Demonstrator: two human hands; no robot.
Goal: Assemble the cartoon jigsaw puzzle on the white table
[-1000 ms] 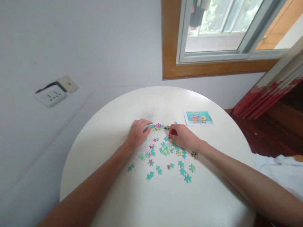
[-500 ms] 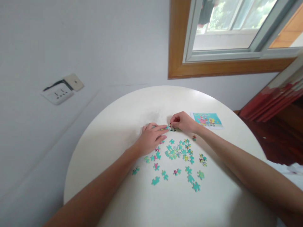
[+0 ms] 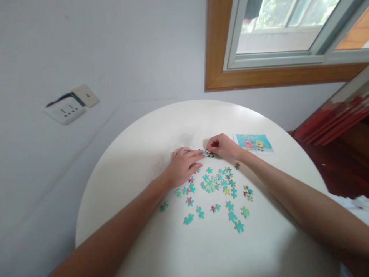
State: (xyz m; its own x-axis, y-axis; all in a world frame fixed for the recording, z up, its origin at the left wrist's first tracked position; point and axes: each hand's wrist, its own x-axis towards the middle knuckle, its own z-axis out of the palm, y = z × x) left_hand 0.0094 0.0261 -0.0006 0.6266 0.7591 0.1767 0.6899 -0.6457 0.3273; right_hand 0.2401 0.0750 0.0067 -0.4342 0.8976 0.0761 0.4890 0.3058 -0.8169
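Note:
My left hand (image 3: pixel 184 166) lies with its fingers stretched out over a row of joined jigsaw pieces (image 3: pixel 204 153), covering part of it. At the row's right end, my right hand (image 3: pixel 221 147) pinches a small puzzle piece (image 3: pixel 207 150), mostly hidden by the fingertips. Closer to me, a cluster of loose jigsaw pieces (image 3: pixel 216 181), mostly teal with some yellow, spreads over the table. Several pink and teal pieces (image 3: pixel 189 201) lie beside and below my left hand. A picture card (image 3: pixel 255 144) with cartoon figures rests beyond my right wrist.
The round white table (image 3: pixel 121 184) stands close to the wall. A wall socket (image 3: pixel 67 109) is on the left, and a wood-framed window (image 3: pixel 215 77) at the upper right. A red and white curtain (image 3: pixel 331 119) hangs at the right.
The view has shifted slightly. Both hands stay at the joined row, with the right fingertips lowered slightly onto its end. The loose pieces keep their places.

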